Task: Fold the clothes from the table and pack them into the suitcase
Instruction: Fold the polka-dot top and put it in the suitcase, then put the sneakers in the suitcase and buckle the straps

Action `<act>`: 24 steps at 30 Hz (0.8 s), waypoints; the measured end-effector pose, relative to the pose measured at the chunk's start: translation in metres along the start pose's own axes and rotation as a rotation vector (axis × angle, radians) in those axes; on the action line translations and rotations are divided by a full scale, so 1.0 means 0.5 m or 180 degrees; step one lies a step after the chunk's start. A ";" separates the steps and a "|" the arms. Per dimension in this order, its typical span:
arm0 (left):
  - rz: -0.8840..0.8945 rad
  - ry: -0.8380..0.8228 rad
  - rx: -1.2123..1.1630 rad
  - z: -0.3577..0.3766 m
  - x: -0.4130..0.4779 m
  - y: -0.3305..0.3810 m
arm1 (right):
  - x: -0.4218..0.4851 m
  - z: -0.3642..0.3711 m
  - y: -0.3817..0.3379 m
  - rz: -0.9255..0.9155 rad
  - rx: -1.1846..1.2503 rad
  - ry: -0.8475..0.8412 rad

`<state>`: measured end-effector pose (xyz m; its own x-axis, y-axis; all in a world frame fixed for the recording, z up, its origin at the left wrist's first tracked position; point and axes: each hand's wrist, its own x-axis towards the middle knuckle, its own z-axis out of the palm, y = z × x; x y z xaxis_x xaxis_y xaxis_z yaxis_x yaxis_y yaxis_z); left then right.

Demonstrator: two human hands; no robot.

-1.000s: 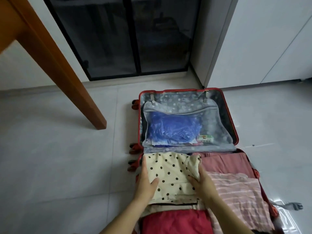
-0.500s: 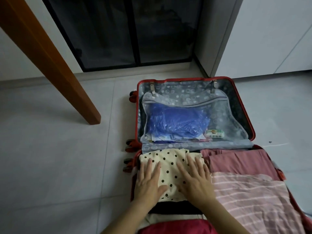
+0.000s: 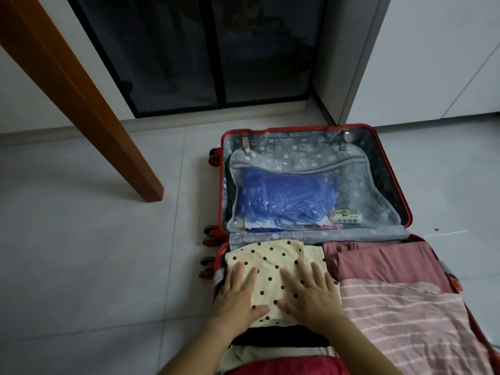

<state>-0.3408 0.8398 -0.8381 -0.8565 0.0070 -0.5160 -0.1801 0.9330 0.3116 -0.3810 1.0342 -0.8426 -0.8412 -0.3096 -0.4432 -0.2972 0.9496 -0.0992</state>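
Observation:
A red suitcase (image 3: 409, 212) lies open on the floor. In its near half, at the far left corner, sits a folded cream garment with black dots (image 3: 273, 262). My left hand (image 3: 238, 296) and my right hand (image 3: 311, 293) lie flat on it with fingers straight, pressing it down. To the right are a folded dusty-pink garment (image 3: 389, 262) and a pink striped garment (image 3: 405, 318). Below my hands show a black garment (image 3: 270, 338), a beige one and a red garment (image 3: 284, 368).
The lid half holds a mesh zip pocket (image 3: 359, 190) with a blue plastic bag (image 3: 284, 196) and a small tissue pack (image 3: 346, 215). A wooden table leg (image 3: 102, 125) stands on the grey tiles at left. Dark glass doors and white cabinets lie behind.
One second ago my hands gripped the dotted garment by its sides. Now both lie flat on top of it. The view has shifted slightly.

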 end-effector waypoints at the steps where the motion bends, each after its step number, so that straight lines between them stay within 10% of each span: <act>1: -0.0032 -0.0036 -0.0045 -0.011 -0.016 0.005 | -0.009 -0.007 0.002 0.0094 0.0055 -0.0003; 24: -0.0234 0.1034 -0.1289 -1.003 -0.725 0.271 | -0.565 -1.163 -0.236 -0.1175 0.0663 0.0288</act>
<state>-0.2971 0.7834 -0.2088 -0.9288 -0.2253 -0.2941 -0.3629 0.7126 0.6004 -0.3711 0.9816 -0.1878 -0.7345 -0.6246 -0.2652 -0.4960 0.7609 -0.4184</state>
